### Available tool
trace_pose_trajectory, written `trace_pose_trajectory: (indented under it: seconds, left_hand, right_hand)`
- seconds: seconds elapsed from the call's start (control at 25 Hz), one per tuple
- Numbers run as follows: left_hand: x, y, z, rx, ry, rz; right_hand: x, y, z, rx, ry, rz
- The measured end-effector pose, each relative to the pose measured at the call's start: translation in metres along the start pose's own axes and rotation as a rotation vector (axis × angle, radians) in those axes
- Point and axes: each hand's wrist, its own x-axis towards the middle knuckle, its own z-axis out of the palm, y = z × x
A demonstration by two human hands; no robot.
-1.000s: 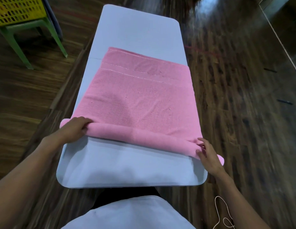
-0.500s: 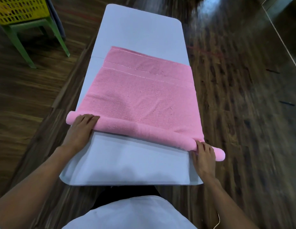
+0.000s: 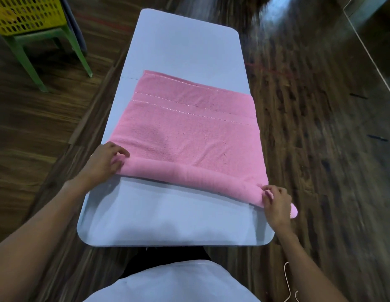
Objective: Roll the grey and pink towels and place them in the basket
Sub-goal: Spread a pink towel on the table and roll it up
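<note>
The towel (image 3: 189,131) is a plain soft pink all over, crossed near its far end by thin pale stitched lines. Under it the table (image 3: 167,223) is a flat pale blue-grey with no pattern. The floor (image 3: 320,127) is dark brown wood with streaky grain, and a thin red line runs across it beyond the table. Off to the far left, a bright yellow basket (image 3: 26,16) with a lattice of small holes sits on a light green stool (image 3: 21,53).
</note>
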Motion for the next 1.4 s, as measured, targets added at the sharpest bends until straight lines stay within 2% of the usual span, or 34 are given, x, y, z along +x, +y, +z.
trace_pose_trajectory:
  seconds: [0.08,0.16,0.4,0.52,0.64,0.72,0.76,0.8,0.84,0.92,0.96,1.08,1.24,1.4]
  left_hand:
    - [-0.021,0.004,0.017,0.202,0.183,0.114]
    - [-0.045,0.007,0.036,0.273,0.167,0.164]
    - [-0.021,0.007,0.039,0.246,0.092,0.116]
    - [-0.023,-0.006,0.024,0.224,-0.038,0.061]
    - [-0.021,-0.009,0.004,0.142,-0.273,0.161]
    - [-0.005,-0.003,-0.003,0.032,-0.435,0.071]
    - [0.004,-0.002,-0.005,-0.014,-0.439,0.017]
    - [0.011,-0.001,-0.005,-0.082,-0.386,-0.029]
    - [0.013,0.001,-0.004,-0.088,-0.256,-0.027]
    - [0.002,0.006,0.007,0.106,0.037,0.044]
    - [-0.01,0.009,0.015,0.199,0.126,0.097]
    - [-0.04,0.013,0.032,0.293,0.103,0.201]
    - [-0.031,0.007,0.028,0.284,0.017,0.113]
    - [-0.043,-0.002,0.025,0.282,0.041,0.072]
  right_hand:
    - [-0.02,-0.004,0.009,-0.143,0.096,-0.052]
    - [-0.037,0.0,0.015,-0.159,0.083,-0.139]
    - [-0.019,-0.004,0.012,-0.079,-0.075,-0.11]
    - [-0.02,-0.005,0.001,-0.129,-0.165,-0.156]
    - [-0.019,0.015,-0.01,-0.063,-0.276,-0.176]
    - [-0.006,0.019,-0.014,-0.024,-0.319,-0.147]
    - [0.0,0.014,-0.013,0.034,-0.287,-0.103]
    - [0.002,0.008,-0.011,0.083,-0.215,-0.051]
    - [0.001,0.002,-0.008,0.088,-0.105,-0.004]
    - [-0.011,-0.008,0.002,-0.046,0.082,0.01]
    - [-0.021,-0.011,0.007,-0.114,0.118,-0.041]
    - [-0.039,-0.009,0.015,-0.1,0.09,-0.129]
    - [-0.029,-0.019,0.013,-0.087,0.035,-0.15]
    - [-0.031,-0.026,0.02,-0.055,-0.013,-0.148]
